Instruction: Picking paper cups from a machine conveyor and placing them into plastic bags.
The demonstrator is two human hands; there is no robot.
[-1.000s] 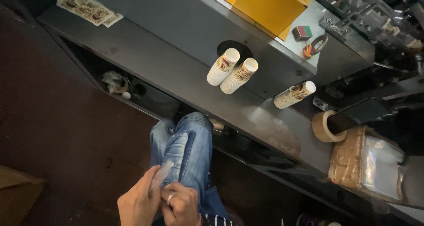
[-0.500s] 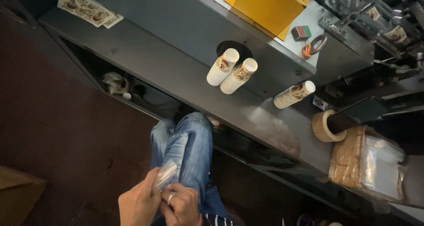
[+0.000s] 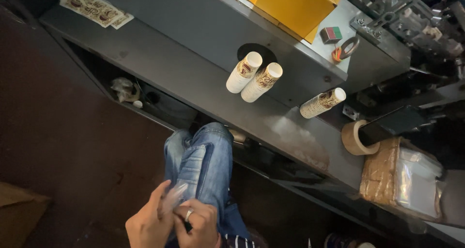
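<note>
Both hands, left hand (image 3: 147, 224) and right hand (image 3: 198, 224), grip clamped on a clear plastic bag (image 3: 173, 198) over the knee (three cup stacks (image 3: 255, 77) on the bench (image 3: 193, 78)).

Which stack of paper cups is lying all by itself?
The stack of cups on the right, lying on the grey shelf close to the roll of brown tape. The other two stacks lie side by side, touching.

Blue jeans (image 3: 203, 161), a ring (image 3: 189, 215) on the right hand (image 3: 198, 226).
</note>
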